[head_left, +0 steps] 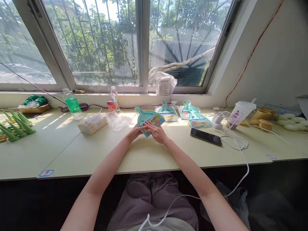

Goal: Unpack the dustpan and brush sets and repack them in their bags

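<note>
A small mint-green dustpan-and-brush set [144,116] with a yellow and blue printed label is held tilted just above the table, handle toward the upper left. My left hand [136,132] grips its lower left edge. Across the label lies my right hand [156,131], fingers stretched out and pressed flat on it; part of the print is hidden beneath. Behind and to the right are more sets of the same kind: one dustpan set [166,112] near the wall, another [187,109] beside it, and a third [199,120] closer to the phone.
The pale table [149,160] carries a tissue pack [92,123], crumpled clear plastic [117,121], a green-labelled bottle [72,104], a red can [111,105] and a smaller bottle [115,96]. At right are a black phone [206,136], white cables [237,141] and a plastic cup [240,114].
</note>
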`<state>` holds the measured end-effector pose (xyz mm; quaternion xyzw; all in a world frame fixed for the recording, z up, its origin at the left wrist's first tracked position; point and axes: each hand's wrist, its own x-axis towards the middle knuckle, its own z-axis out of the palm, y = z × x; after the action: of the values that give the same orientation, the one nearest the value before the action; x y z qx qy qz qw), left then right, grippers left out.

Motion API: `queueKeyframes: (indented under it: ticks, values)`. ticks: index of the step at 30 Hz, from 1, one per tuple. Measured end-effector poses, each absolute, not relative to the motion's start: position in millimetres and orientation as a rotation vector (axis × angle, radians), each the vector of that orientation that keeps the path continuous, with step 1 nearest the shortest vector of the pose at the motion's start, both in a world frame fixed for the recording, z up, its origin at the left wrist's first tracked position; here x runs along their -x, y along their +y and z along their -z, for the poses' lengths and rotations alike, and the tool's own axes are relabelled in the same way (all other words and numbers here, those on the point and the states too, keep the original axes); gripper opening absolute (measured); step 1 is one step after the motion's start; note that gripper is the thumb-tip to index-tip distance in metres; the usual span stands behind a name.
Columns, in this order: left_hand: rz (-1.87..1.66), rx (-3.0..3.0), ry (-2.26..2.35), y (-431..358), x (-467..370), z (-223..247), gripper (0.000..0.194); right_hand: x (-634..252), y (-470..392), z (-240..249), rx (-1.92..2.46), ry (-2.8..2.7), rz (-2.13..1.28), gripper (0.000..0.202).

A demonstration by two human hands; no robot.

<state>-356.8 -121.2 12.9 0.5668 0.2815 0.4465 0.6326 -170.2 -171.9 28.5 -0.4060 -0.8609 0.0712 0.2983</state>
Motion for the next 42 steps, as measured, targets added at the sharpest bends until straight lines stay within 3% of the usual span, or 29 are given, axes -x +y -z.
queueKeyframes:
  ticks: [6,10,16,19,21,23,28,31,35,38,42]
  values:
    - [-1.071,-1.275,0.711,-115.8,356.8,-12.3,0.055,176.3,-170.5,-25.2,1.141,-2.144,-0.195,0.053]
    - [-1.144,-1.258,0.693,-114.0,357.4,-12.7,0.059,179.1,-162.2,-19.2,1.322,-1.589,-0.189,0.059]
    - [-1.064,-1.342,0.724,-120.0,355.7,-14.4,0.062,179.1,-141.4,-2.1,1.127,-1.274,-1.102,0.053]
    - [-0.982,-1.483,0.737,-121.1,357.0,-18.3,0.068,172.5,-136.8,-1.1,1.062,-1.051,-1.273,0.044]
    - [-0.912,-1.619,0.738,-117.3,361.6,-20.1,0.069,165.0,-135.6,-4.2,0.997,-0.984,-1.310,0.036]
    - [-0.860,-1.807,0.858,-109.7,369.9,-18.6,0.057,157.2,-134.5,-7.3,0.963,-0.952,-1.308,0.029]
    - [-0.850,-2.133,1.517,-89.8,393.8,0.3,0.044,150.6,-130.2,-4.6,1.043,-0.836,-1.243,0.025]
    - [-0.708,-2.194,1.889,-86.7,400.1,8.5,0.056,154.0,-129.1,-0.7,1.080,-0.771,-1.243,0.023]
    - [-0.674,-2.362,1.632,-88.5,404.6,3.0,0.062,154.7,-130.5,-1.9,1.096,-0.711,-1.251,0.020]
    - [-0.784,-2.362,1.454,-87.1,412.0,-7.0,0.051,151.1,-130.9,-3.4,1.129,-0.662,-1.271,0.021]
    - [-0.842,-2.139,1.840,-82.9,419.3,-13.1,0.032,147.2,-128.9,-1.0,1.179,-0.650,-1.303,0.024]
